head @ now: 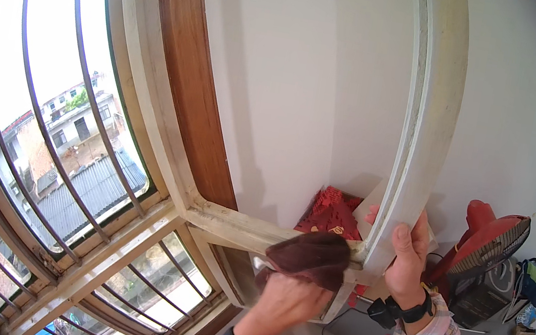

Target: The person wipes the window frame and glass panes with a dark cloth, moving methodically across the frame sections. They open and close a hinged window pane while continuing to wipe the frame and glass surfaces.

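A casement window sash with a cream painted frame (425, 119) stands swung into the room, white wall visible through its pane area. My left hand (292, 297) holds a dark maroon cloth (312, 256) against the lower rail of the sash, near its outer corner. On the outer stile, just above that corner, my right hand (406, 258) grips the frame, thumb on the near side and fingertips showing behind. Each wrist has a black strap with a small black device. The left palm is hidden.
Barred windows (78, 100) fill the left side, beside a brown wooden window jamb (194, 71). Behind the sash lies a red patterned bag (331, 214). To the right are a red electric fan (488, 239), a dark box (486, 297) and a cable on the floor.
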The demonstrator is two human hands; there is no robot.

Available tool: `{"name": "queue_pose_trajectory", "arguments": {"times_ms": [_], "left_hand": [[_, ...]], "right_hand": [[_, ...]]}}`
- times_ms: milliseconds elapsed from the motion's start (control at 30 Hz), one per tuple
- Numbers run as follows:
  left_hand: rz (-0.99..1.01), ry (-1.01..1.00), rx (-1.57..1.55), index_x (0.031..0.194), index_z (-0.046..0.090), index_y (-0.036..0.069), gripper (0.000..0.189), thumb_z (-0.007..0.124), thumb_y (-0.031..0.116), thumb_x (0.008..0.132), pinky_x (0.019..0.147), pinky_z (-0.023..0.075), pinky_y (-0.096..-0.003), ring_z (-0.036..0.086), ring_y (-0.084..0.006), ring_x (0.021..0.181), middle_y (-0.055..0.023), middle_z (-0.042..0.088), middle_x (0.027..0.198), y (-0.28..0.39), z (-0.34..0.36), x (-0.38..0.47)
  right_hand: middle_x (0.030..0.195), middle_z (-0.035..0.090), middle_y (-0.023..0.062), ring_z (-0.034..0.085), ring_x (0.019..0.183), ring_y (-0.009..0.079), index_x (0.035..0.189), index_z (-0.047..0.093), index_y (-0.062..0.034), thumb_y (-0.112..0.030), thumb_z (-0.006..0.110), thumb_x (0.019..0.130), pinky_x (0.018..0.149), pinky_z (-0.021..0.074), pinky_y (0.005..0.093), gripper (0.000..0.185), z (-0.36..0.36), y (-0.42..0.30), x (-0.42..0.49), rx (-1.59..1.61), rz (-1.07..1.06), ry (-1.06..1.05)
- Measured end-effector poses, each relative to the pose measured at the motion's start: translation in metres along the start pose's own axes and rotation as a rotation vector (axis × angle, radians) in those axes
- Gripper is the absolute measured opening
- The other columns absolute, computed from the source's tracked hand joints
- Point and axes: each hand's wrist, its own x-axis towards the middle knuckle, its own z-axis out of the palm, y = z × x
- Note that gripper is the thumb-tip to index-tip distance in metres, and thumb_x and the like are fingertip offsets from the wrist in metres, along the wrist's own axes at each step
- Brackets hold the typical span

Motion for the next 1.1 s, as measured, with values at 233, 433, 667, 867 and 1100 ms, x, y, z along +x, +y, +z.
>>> {"name": "queue_pose_trajectory", "arguments": {"times_ms": [233,433,667,867,1100], "left_hand": [[-0.162,0.121,0.382,0.116,0.073,-0.002,0.033,0.071,0.013,0.086,0.106,0.0484,-0.0486,0.064,-0.0405,0.120,-0.0214,0.070,0.124,-0.068,-0.056,-0.025],[-0.382,0.204,0.495,0.087,0.069,-0.003,0.023,0.064,0.018,0.096,0.074,0.0502,-0.0545,0.065,-0.0468,0.081,-0.0264,0.068,0.085,-0.116,-0.079,-0.040],[-0.256,0.190,0.224,0.068,0.049,0.000,0.037,0.070,0.016,0.095,0.061,0.0419,-0.0539,0.057,-0.0445,0.066,-0.0227,0.054,0.066,-0.063,-0.037,-0.018],[-0.105,0.043,-0.122,0.089,0.059,0.001,0.017,0.067,0.013,0.097,0.058,0.0443,-0.0502,0.058,-0.0416,0.063,-0.0194,0.057,0.070,0.016,0.021,0.018],[-0.557,0.105,-1.036,0.119,0.061,-0.002,0.024,0.056,0.018,0.108,0.076,0.0504,-0.0377,0.063,-0.0217,0.086,-0.0109,0.066,0.095,0.041,0.026,0.035]], "right_hand": [[0.129,0.069,0.0167,0.068,0.115,0.0239,0.142,0.050,-0.0005,-0.027,0.059,0.108,0.105,0.0516,0.0403,0.044,-0.003,0.000,0.003,0.076,0.007,-0.020],[0.125,0.070,0.0115,0.067,0.113,0.0178,0.140,0.051,-0.0026,-0.029,0.063,0.107,0.102,0.0523,0.0370,0.044,0.000,-0.001,0.003,0.093,0.021,0.001],[0.125,0.068,0.0122,0.065,0.114,0.0190,0.143,0.049,-0.0033,-0.034,0.061,0.108,0.102,0.0512,0.0364,0.048,0.000,-0.001,0.004,0.078,0.011,0.009],[0.129,0.068,0.0154,0.066,0.118,0.0236,0.147,0.047,-0.0030,-0.037,0.057,0.109,0.106,0.0494,0.0399,0.052,0.000,0.003,0.004,-0.029,-0.014,0.008],[0.130,0.067,0.0151,0.063,0.120,0.0223,0.143,0.051,-0.0022,-0.038,0.055,0.109,0.105,0.0493,0.0394,0.050,0.004,0.002,0.002,-0.087,-0.037,0.063]]}}
